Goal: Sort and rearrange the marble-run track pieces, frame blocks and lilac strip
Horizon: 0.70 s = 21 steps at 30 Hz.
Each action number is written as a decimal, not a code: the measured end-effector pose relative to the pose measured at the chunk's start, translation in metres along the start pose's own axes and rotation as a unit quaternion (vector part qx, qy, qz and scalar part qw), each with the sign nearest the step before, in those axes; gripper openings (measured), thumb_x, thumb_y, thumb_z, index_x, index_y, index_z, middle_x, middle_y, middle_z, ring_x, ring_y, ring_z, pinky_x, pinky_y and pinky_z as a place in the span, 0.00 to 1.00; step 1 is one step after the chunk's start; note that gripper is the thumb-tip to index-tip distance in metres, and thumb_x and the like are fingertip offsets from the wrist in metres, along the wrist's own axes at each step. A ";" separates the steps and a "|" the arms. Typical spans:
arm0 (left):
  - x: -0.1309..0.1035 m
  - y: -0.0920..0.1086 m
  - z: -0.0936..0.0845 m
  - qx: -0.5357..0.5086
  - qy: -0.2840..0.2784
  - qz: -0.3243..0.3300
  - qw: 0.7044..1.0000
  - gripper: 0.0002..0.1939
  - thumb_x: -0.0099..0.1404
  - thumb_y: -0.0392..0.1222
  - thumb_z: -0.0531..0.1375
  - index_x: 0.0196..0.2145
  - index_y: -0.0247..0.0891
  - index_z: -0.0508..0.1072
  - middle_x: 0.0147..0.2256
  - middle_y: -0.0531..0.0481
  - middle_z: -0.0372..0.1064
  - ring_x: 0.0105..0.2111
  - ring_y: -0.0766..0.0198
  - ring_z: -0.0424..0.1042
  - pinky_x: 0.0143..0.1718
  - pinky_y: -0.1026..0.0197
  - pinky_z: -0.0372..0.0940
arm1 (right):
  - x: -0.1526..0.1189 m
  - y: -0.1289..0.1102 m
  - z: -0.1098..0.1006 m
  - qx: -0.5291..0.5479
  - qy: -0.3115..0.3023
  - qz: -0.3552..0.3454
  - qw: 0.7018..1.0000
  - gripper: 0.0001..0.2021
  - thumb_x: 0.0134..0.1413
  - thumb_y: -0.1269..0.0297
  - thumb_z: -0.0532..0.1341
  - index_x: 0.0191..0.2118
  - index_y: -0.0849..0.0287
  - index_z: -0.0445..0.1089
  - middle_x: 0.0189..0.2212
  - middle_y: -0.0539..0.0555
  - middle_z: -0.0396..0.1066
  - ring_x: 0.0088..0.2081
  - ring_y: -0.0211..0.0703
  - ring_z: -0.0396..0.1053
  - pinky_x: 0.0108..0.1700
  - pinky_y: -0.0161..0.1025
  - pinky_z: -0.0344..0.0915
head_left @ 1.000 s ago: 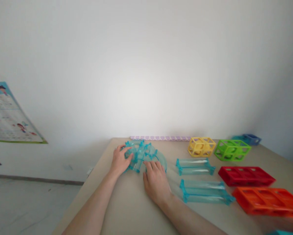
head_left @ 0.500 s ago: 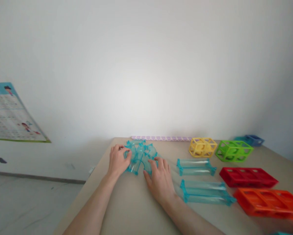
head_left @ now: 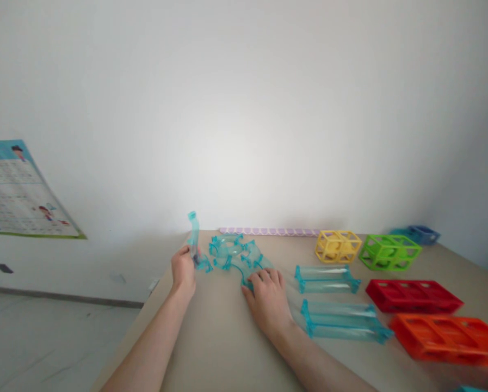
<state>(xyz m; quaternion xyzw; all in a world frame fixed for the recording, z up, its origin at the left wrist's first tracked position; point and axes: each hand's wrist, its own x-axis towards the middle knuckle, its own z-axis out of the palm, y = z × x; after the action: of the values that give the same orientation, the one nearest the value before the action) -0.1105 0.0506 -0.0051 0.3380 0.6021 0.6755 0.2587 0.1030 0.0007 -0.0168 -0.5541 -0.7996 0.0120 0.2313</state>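
My left hand (head_left: 183,272) is closed round a clear blue curved tube (head_left: 194,234), held up on end near the table's left edge. To its right lies a group of clear blue curved tubes (head_left: 229,250), some touching one another. My right hand (head_left: 269,296) is low over the near end of this group. Its thumb and fingers are bent round the end of one curved tube (head_left: 244,267), partly hidden under them.
Two straight clear blue double tubes (head_left: 327,279) lie right of my right hand. Beyond are a yellow frame block (head_left: 337,246), a green one (head_left: 389,252), a red tray-like piece (head_left: 413,295), an orange one (head_left: 450,337) and dark blue pieces (head_left: 423,234). A patterned strip (head_left: 270,232) runs along the wall.
My left hand has lifted a curved tube out of the group, moved left and turned it upright. My right hand has shifted slightly towards me, staying by the group.
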 end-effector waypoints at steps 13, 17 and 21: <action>0.013 -0.002 -0.013 -0.078 0.071 -0.232 0.967 0.18 0.67 0.45 0.58 0.53 0.36 0.67 0.51 0.42 0.66 0.46 0.56 0.70 0.45 0.48 0.69 | -0.002 -0.001 0.000 0.014 0.023 -0.010 1.000 0.08 0.56 0.60 0.62 0.33 0.58 0.74 0.36 0.58 0.73 0.47 0.56 0.63 0.54 0.51 0.53; 0.021 0.001 -0.020 -0.060 0.081 -0.221 0.970 0.18 0.67 0.45 0.58 0.53 0.36 0.67 0.51 0.42 0.66 0.46 0.56 0.70 0.45 0.48 0.69 | -0.002 -0.003 -0.002 0.016 0.023 -0.009 1.000 0.08 0.56 0.59 0.61 0.33 0.57 0.74 0.36 0.58 0.73 0.46 0.56 0.63 0.54 0.51 0.53; 0.019 -0.003 -0.018 -0.044 0.021 -0.213 0.976 0.13 0.65 0.43 0.59 0.44 0.32 0.72 0.39 0.45 0.72 0.35 0.61 0.73 0.35 0.57 0.70 | -0.003 -0.003 -0.002 0.017 0.021 -0.010 1.000 0.08 0.56 0.59 0.61 0.33 0.57 0.74 0.36 0.58 0.73 0.46 0.55 0.63 0.54 0.50 0.53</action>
<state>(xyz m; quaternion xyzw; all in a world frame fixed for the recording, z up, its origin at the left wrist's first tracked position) -0.1370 0.0542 -0.0063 0.1766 0.6353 0.6376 0.3983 0.1021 -0.0031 -0.0152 -0.5420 -0.7999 0.0118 0.2574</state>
